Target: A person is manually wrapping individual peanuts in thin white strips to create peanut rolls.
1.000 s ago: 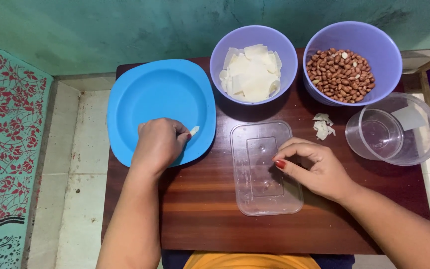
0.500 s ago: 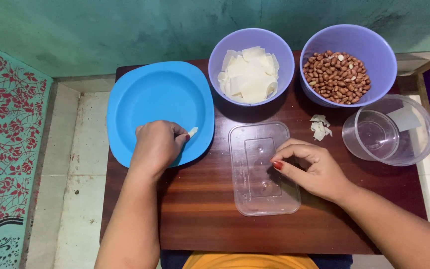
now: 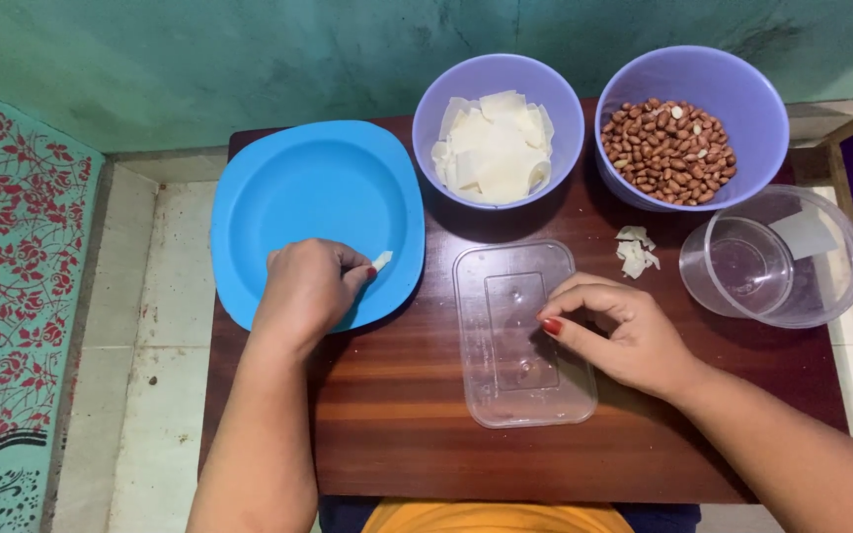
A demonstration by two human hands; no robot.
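Head view: left hand [image 3: 310, 288] fingers pinch a white piece [image 3: 382, 261] over the blue plate [image 3: 298, 188]; right hand [image 3: 624, 331] fingers curl empty on the clear lid [image 3: 515, 365].

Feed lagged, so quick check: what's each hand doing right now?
Left hand: closed, pinching a small white piece over the blue plate.
Right hand: fingers curled at the clear rectangular lid; whether it holds anything cannot be told.

Two purple bowls [image 3: 498, 128] [image 3: 690, 126], one blue plate [image 3: 316, 197], one clear lid [image 3: 522, 334], one clear container [image 3: 772, 257].
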